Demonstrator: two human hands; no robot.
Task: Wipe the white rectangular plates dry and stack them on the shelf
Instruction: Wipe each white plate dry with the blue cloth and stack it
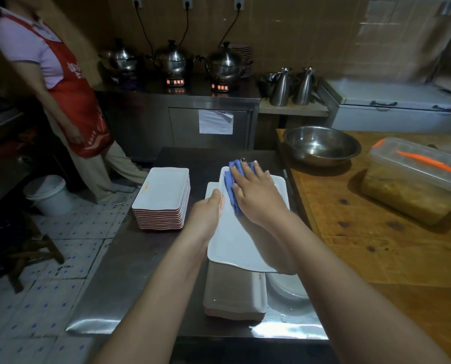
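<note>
Right in front of us, a low stack [234,298] of plates lies on the steel counter [129,271]; we take these for the ones not yet wiped. Just above it we hold one plate [242,240], slightly tilted. Our left hand [206,214] grips its left edge, thumb on top, the fingers out of sight beneath. Our right hand [255,195] lies flat with straight fingers and presses a blue cloth [229,190] on the plate's far half. So the step in hand is the wiping, and by our reckoning most of the task is done. Further left stands a tall stack [164,195] of dry-looking plates, well apart from the one we hold. The next move calls for drawing the cloth over the near half, perhaps the underside too, then setting the plate squarely on that tall stack. Beyond, a bowl [321,145] and a tub [413,177] rest on the wooden table [376,245].
</note>
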